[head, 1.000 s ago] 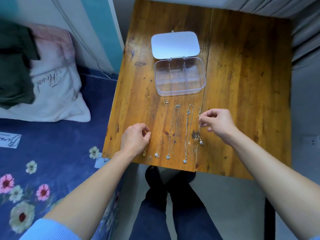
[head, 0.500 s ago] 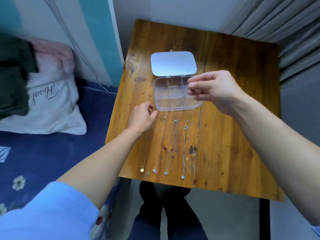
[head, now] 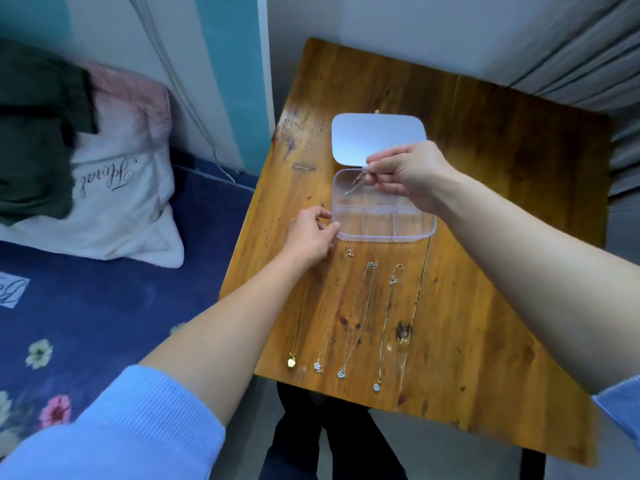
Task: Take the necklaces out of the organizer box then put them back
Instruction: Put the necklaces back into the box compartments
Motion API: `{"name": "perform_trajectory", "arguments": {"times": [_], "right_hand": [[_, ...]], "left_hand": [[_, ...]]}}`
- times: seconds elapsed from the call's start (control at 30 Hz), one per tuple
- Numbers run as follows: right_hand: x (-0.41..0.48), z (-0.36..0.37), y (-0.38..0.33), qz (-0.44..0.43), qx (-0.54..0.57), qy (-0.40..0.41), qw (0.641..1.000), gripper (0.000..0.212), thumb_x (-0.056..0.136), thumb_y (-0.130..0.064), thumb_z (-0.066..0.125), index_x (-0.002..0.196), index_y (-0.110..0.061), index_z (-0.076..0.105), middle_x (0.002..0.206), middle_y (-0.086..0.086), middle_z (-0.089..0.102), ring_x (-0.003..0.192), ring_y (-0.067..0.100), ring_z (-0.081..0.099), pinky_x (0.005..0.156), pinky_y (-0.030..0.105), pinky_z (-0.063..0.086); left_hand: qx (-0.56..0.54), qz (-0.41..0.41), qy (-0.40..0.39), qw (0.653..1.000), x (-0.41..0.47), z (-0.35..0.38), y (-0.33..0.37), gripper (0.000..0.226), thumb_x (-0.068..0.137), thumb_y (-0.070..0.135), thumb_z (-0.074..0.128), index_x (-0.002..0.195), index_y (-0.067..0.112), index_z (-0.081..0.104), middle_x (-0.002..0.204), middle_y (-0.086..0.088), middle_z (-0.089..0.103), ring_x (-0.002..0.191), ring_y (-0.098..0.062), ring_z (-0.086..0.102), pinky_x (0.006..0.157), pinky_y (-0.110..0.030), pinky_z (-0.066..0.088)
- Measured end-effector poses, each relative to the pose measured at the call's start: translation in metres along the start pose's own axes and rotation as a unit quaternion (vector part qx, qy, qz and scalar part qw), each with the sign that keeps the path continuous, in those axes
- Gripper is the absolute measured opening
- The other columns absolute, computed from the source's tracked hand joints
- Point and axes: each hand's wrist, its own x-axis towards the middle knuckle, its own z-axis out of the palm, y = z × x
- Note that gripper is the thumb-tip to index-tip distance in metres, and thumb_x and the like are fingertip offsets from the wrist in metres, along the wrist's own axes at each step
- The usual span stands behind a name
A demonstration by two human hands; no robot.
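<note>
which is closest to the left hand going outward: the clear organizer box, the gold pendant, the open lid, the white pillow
From the left hand, in the head view:
1. Clear organizer box, touching its fingertips, just right of it.
2. Open lid, beyond the box, farther up the table.
3. Gold pendant, at the near table edge.
4. White pillow, off the table on the left.

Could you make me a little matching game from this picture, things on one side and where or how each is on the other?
Things:
1. right hand
2. left hand
3. lid
4. gold pendant necklace

States:
A. lying on the table, leftmost in the row
B. flipped open behind the box
C. pinching a chain over the box
D. at the box's left corner

Pairs: 1-C, 2-D, 3-B, 4-A
</note>
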Motion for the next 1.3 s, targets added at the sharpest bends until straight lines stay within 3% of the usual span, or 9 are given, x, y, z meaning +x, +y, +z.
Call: {"name": "perform_trajectory", "arguments": {"times": [0.17,0.3,0.47,0.63,0.73,0.93,1.07,1.2,1.3], "right_hand": [[0.027,0.012,0.023,0.04,-0.08,0.025,0.996,0.009,0.084,0.007,0.066,0.091,0.008,0.07,0.083,0.019,0.067,0.063,0.023,0.068,0.047,0.02,0.054],[0.044,0.017,0.034,0.033,-0.126,0.03,0.991,0.015,0.082,0.007,0.068,0.071,-0.003,0.069,0.086,0.022,0.068,0.071,0.027,0.07,0.048,0.02,0.055],[0.054,0.02,0.042,-0.001,-0.194,0.018,0.981,0.019,0.077,0.009,0.07,0.07,-0.009,0.071,0.093,0.022,0.069,0.088,0.035,0.068,0.075,0.039,0.061],[0.023,-0.009,0.054,-0.05,-0.186,0.063,0.979,0.01,0.085,-0.007,0.068,0.085,-0.016,0.07,0.086,0.009,0.071,0.08,0.02,0.072,0.065,0.027,0.06],[-0.014,-0.034,0.077,-0.089,-0.175,0.102,0.975,0.005,0.085,-0.019,0.07,0.081,-0.022,0.071,0.077,0.0,0.072,0.069,0.012,0.071,0.06,0.026,0.057],[-0.06,-0.049,0.158,0.01,-0.185,0.098,0.978,0.014,0.08,-0.024,0.075,0.068,-0.021,0.07,0.062,0.003,0.069,0.062,0.019,0.063,0.067,0.037,0.051],[-0.074,-0.038,0.191,0.046,-0.293,0.082,0.952,0.019,0.079,-0.041,0.074,0.07,-0.025,0.069,0.073,-0.004,0.071,0.078,0.022,0.068,0.074,0.037,0.054],[-0.076,-0.023,0.194,0.049,-0.409,0.122,0.903,0.04,0.07,-0.063,0.072,0.069,-0.024,0.065,0.077,-0.006,0.067,0.078,0.021,0.057,0.067,0.031,0.041],[-0.075,-0.015,0.193,0.036,-0.443,0.105,0.89,0.037,0.072,-0.059,0.073,0.073,-0.022,0.066,0.081,-0.003,0.069,0.082,0.024,0.06,0.068,0.03,0.04]], "left_hand": [[-0.024,-0.017,-0.006,1.0,0.004,0.0,-0.003,0.019,0.092,0.019,0.064,0.11,0.015,0.058,0.087,-0.011,0.073,0.073,-0.021,0.072,0.069,-0.042,0.062],[-0.024,-0.015,-0.012,1.0,0.005,0.0,-0.005,0.017,0.091,0.02,0.065,0.106,0.021,0.056,0.086,-0.008,0.074,0.074,-0.017,0.072,0.064,-0.034,0.061],[-0.014,-0.012,-0.015,1.0,0.006,-0.001,-0.005,0.02,0.091,0.021,0.065,0.11,0.02,0.057,0.085,-0.006,0.073,0.073,-0.015,0.071,0.061,-0.029,0.059],[-0.004,-0.012,0.007,1.0,0.001,0.0,-0.003,0.02,0.09,0.021,0.066,0.109,0.016,0.062,0.074,-0.001,0.069,0.068,-0.014,0.069,0.073,-0.036,0.06],[0.002,-0.017,0.024,1.0,-0.01,0.004,-0.006,0.017,0.088,0.022,0.067,0.104,0.017,0.064,0.08,-0.008,0.07,0.08,-0.024,0.07,0.083,-0.046,0.058],[0.034,-0.007,0.013,0.999,-0.062,0.03,-0.028,0.01,0.083,0.019,0.072,0.09,0.021,0.065,0.067,0.005,0.06,0.079,-0.025,0.062,0.081,-0.036,0.052],[0.089,0.01,-0.04,0.995,-0.108,0.057,-0.05,0.008,0.083,0.021,0.072,0.089,0.022,0.067,0.064,0.012,0.06,0.076,-0.019,0.063,0.076,-0.034,0.054],[0.152,0.028,-0.076,0.985,-0.14,0.08,-0.067,0.012,0.083,0.027,0.071,0.093,0.022,0.067,0.066,0.012,0.061,0.073,-0.017,0.063,0.071,-0.034,0.054],[0.214,0.036,-0.07,0.974,-0.148,0.088,-0.074,0.013,0.084,0.03,0.069,0.094,0.021,0.066,0.076,0.007,0.067,0.079,-0.021,0.064,0.07,-0.032,0.051]]}}
